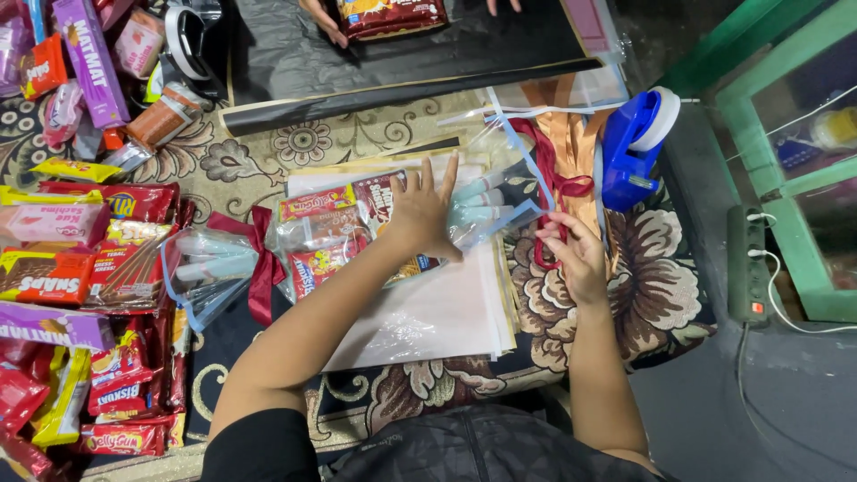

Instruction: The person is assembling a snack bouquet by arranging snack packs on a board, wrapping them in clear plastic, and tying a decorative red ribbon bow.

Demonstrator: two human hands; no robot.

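Observation:
My left hand (423,214) lies flat, fingers spread, on a bundle of snack packets wrapped in clear plastic (335,236) that rests on a stack of clear and white sheets (428,317). My right hand (576,254) pinches a dark red ribbon (558,183) at the right edge of the stack, beside gold ribbon strips (571,134). A finished clear-wrapped bundle with a dark red bow (228,268) lies to the left.
A blue tape dispenser (634,147) stands at the right. Many snack packets (80,295) are piled on the left. Another person's hands (323,22) hold a red packet on black sheet at the top. A power strip (748,263) lies by a green cabinet.

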